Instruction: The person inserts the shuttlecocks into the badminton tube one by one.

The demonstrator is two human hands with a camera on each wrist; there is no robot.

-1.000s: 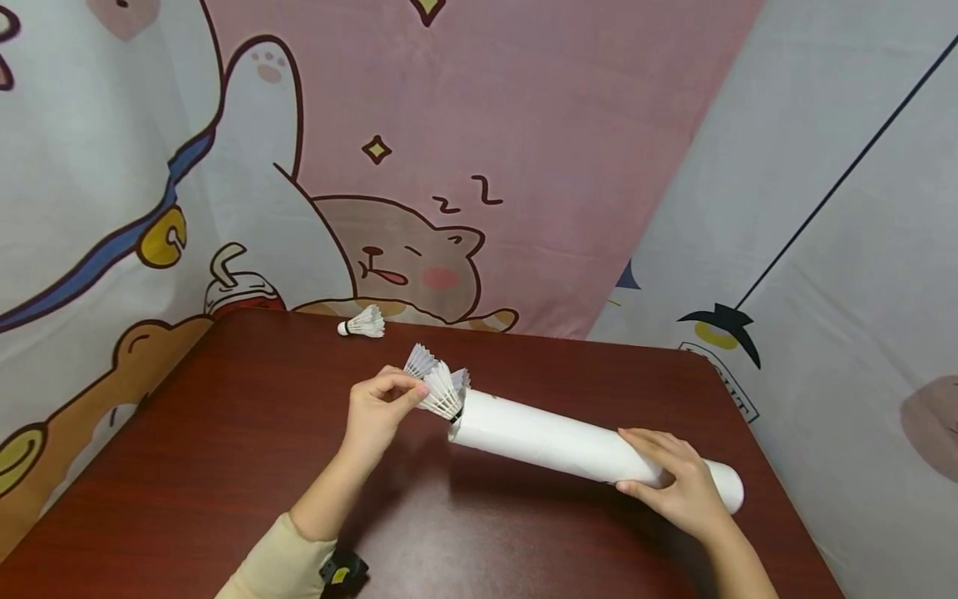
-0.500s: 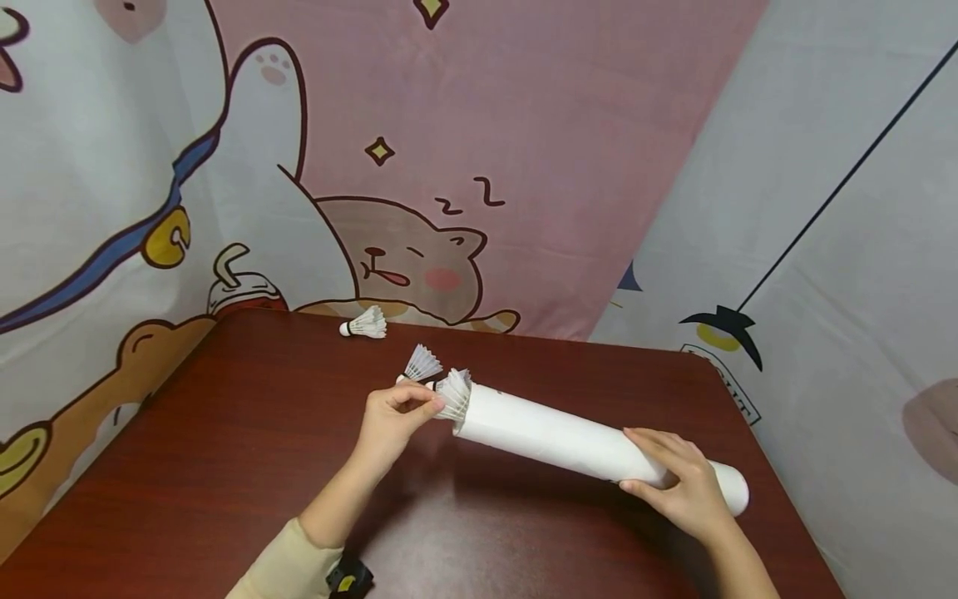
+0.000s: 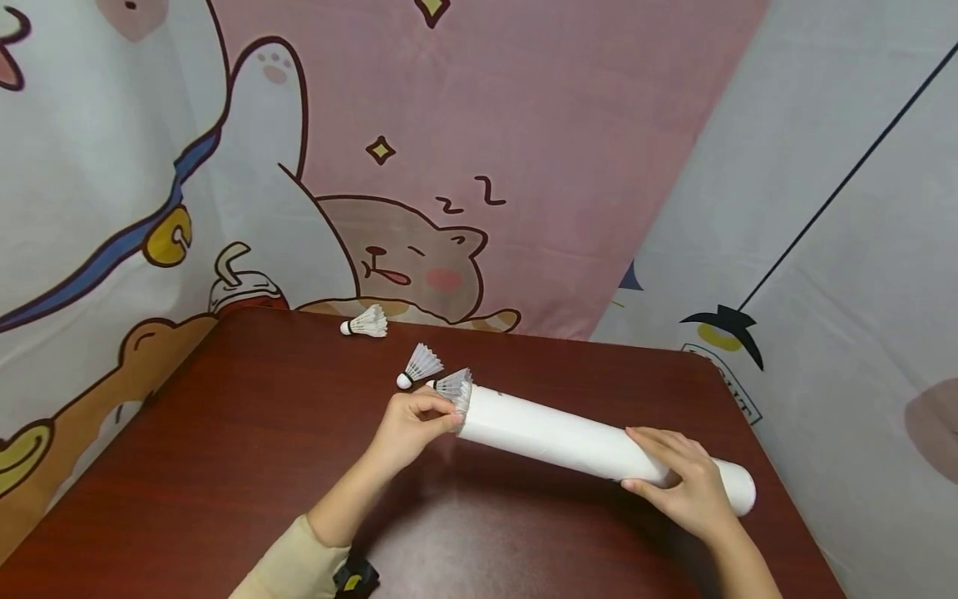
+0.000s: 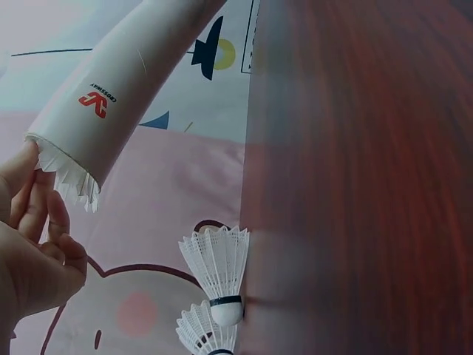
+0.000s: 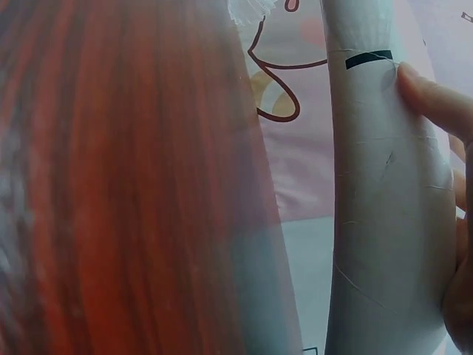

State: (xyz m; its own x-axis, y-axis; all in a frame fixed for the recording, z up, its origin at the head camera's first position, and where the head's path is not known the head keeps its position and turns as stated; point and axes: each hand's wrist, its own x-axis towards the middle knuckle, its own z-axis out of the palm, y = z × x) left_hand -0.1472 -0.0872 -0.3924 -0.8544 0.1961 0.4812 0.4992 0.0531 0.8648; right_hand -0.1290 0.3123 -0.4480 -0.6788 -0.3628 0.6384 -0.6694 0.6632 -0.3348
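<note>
My left hand point(image 3: 410, 428) pinches the feather edge of a white shuttlecock point(image 4: 70, 177) at the mouth of a long white tube point(image 3: 554, 428). Only the feather tips stick out of the tube; the cork end is hidden inside. Farther along, my right hand point(image 3: 681, 482) grips the tube near its far end, thumb on the near side and fingers over the top. The tube is held at a slant, with its shadow on the table below. Just beyond my left hand lie two more shuttlecocks, one feathered shuttlecock point(image 3: 421, 366) and another shuttlecock point(image 3: 453, 383) partly behind the hand.
Another shuttlecock point(image 3: 364, 321) lies near the back edge of the dark red-brown table point(image 3: 224, 433). A cartoon-printed cloth point(image 3: 561, 166) hangs behind the table. A black object with a yellow mark point(image 3: 355, 578) shows beside my left sleeve.
My left hand has moved right and pushed the shuttlecock into the tube mouth, so only feather tips show. The shuttlecocks behind that hand are now less covered. My right hand keeps its grip.
</note>
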